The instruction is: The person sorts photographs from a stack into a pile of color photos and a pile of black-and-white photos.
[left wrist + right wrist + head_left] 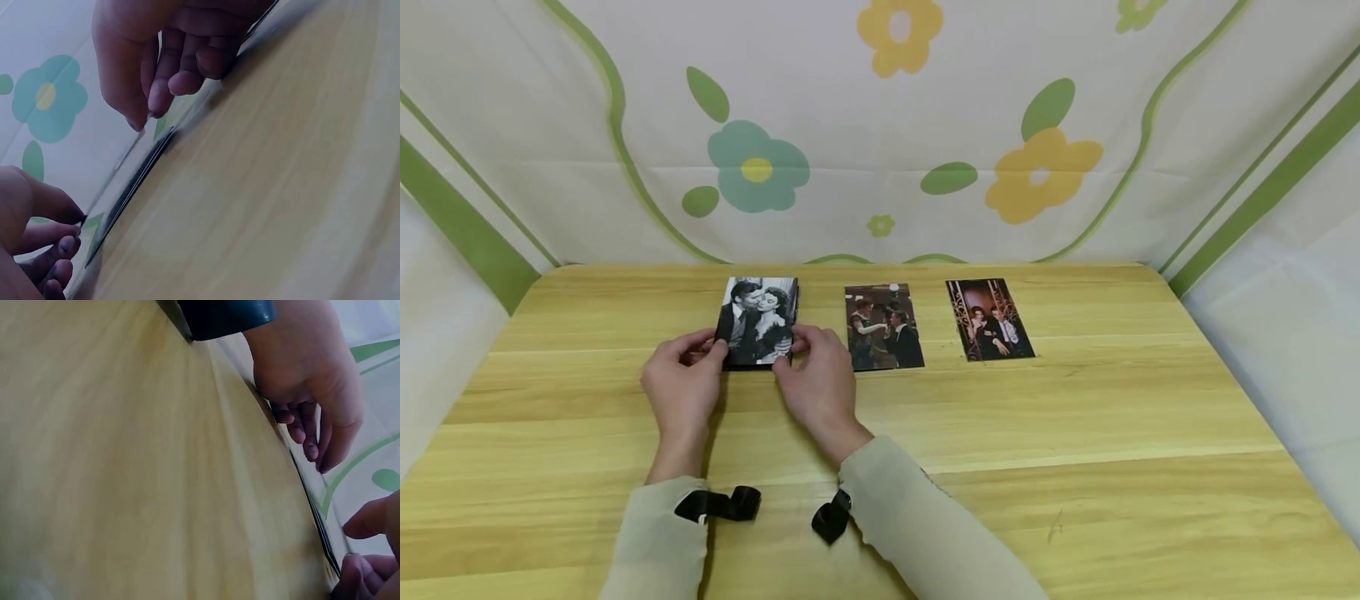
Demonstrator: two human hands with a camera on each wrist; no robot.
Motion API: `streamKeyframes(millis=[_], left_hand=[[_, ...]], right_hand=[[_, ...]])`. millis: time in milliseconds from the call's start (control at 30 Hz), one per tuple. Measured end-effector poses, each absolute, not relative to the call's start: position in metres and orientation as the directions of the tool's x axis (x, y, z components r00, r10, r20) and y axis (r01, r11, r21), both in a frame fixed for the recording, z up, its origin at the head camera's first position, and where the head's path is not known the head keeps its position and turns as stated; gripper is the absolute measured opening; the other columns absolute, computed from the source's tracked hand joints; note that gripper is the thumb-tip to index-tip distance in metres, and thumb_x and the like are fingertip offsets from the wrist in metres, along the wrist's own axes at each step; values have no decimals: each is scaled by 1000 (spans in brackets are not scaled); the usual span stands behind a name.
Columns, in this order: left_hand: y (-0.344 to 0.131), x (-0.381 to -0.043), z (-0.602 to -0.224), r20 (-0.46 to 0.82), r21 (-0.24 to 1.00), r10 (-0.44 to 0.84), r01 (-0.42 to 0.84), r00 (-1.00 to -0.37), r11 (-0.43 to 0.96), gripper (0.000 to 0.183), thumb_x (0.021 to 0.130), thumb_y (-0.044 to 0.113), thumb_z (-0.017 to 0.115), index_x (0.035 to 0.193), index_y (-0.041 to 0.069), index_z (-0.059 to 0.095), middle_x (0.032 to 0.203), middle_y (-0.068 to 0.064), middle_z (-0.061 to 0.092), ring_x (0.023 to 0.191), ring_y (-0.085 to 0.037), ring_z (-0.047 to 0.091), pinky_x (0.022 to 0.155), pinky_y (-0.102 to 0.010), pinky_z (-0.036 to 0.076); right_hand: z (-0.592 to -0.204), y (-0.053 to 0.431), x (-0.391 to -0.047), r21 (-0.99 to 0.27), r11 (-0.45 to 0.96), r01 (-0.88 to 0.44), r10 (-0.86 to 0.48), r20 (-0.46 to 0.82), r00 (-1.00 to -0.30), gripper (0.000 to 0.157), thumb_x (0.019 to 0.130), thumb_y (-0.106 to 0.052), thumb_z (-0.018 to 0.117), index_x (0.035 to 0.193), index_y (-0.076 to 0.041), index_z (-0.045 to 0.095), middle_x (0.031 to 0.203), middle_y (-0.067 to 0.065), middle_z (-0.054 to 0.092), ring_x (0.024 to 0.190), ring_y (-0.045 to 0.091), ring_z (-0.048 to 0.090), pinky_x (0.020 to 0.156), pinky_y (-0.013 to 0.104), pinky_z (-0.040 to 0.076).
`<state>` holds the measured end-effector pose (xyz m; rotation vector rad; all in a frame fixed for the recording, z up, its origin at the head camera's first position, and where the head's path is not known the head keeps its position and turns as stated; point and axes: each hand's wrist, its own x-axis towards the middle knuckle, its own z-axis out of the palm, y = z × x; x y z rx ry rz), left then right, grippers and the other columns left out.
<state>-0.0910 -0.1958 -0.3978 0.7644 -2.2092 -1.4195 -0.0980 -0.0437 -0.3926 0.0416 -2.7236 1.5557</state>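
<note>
The left grip (681,383) and right grip (820,379) pinch the black-and-white card (758,321) at nine and three o'clock; probably light, bendable, easily creased, best held by its edges.

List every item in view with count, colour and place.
Table: one, yellowish wood, across the lower view.
Backdrop: one, white with green, teal and yellow print, behind the table.
Left photo: one, black-and-white, raised above the table.
Black-edged card: at least one, directly beneath that photo.
Middle photo: one, dark brown, on the table.
Right photo: one, dark with reddish tones, on the table.
Straps: two, black, at the cuffs.
Sleeves: two, beige.
Left hand, right hand: bare, pinching the left photo's sides.
</note>
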Motion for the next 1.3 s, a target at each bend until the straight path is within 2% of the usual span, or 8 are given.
streamKeyframes(millis=[167,367,600,1300], left_hand=[[-197,-92,-402,75,868,-605,-246,-793,431,25,96,12,76,117,2,82,105,-11,70,77,-1,51,69,-14,40],[-197,-92,-405,97,838,-585,-250,-805,484,26,96,11,74,118,-1,81,109,-19,72,83,-11,52,72,-19,38],[-196,-92,-406,108,832,-580,-246,-808,497,26,96,10,73,118,-2,80,110,-21,71,87,-18,52,77,-26,36],[-195,-93,-405,89,836,-593,-264,-800,481,27,97,9,71,120,-2,79,111,-22,71,88,-20,52,79,-29,37]], right_hand=[[-394,-44,-99,-806,591,-28,-29,14,-999,45,92,-19,79,136,-10,72,104,-2,70,80,9,57,71,24,49],[-396,-45,-98,-780,625,-36,-34,19,-999,42,93,-20,78,134,-10,74,103,-2,71,84,13,61,72,26,50],[-397,-45,-98,-783,620,-40,-28,29,-999,41,93,-20,78,132,-10,75,101,-2,70,84,13,61,74,26,50],[-399,-44,-97,-796,603,-46,-44,25,-999,45,91,-22,80,133,-8,74,101,-2,68,79,8,56,77,25,51]])
